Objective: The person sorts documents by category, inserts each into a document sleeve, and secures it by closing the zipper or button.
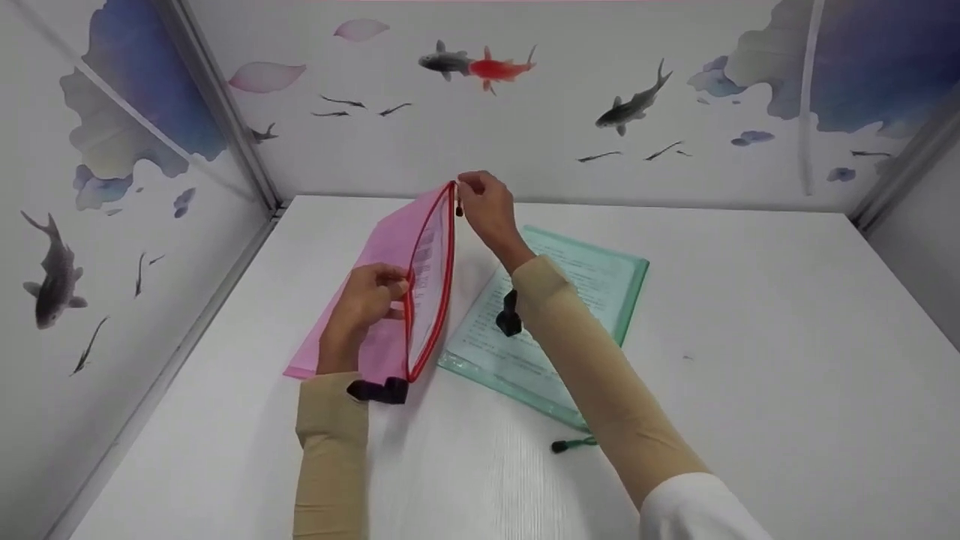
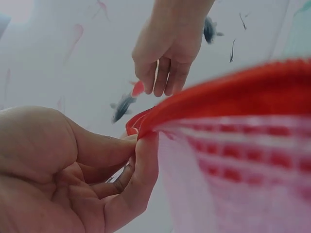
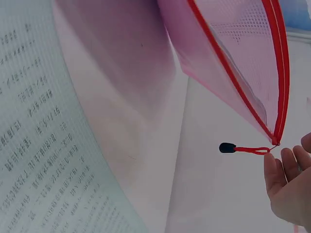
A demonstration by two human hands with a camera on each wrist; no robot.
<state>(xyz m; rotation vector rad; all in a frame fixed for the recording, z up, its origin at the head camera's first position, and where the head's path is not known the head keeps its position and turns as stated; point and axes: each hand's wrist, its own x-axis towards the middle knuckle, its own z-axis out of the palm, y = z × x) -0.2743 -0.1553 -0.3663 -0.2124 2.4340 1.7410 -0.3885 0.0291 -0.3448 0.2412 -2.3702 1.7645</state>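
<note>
A pink zip document pouch [image 1: 390,247] with a red zipper edge stands tilted on the white table, its mouth gaping and a printed sheet showing inside. My left hand [image 1: 365,300] pinches the near red edge between thumb and fingers; in the left wrist view that hand [image 2: 97,170] shows its grip close up. At the far corner is my right hand [image 1: 489,210], its fingers loosely bent. In the right wrist view those fingertips [image 3: 270,162] are right at the zipper's end, where a red cord pull [image 3: 250,150] with a black tip hangs.
A green zip document pouch [image 1: 480,330] with printed pages lies flat beneath my right forearm. Its green cord pull [image 1: 574,444] with a black tip rests on the table near the front. Behind the table [image 1: 765,337] rises a wall [image 1: 525,135] painted with fish.
</note>
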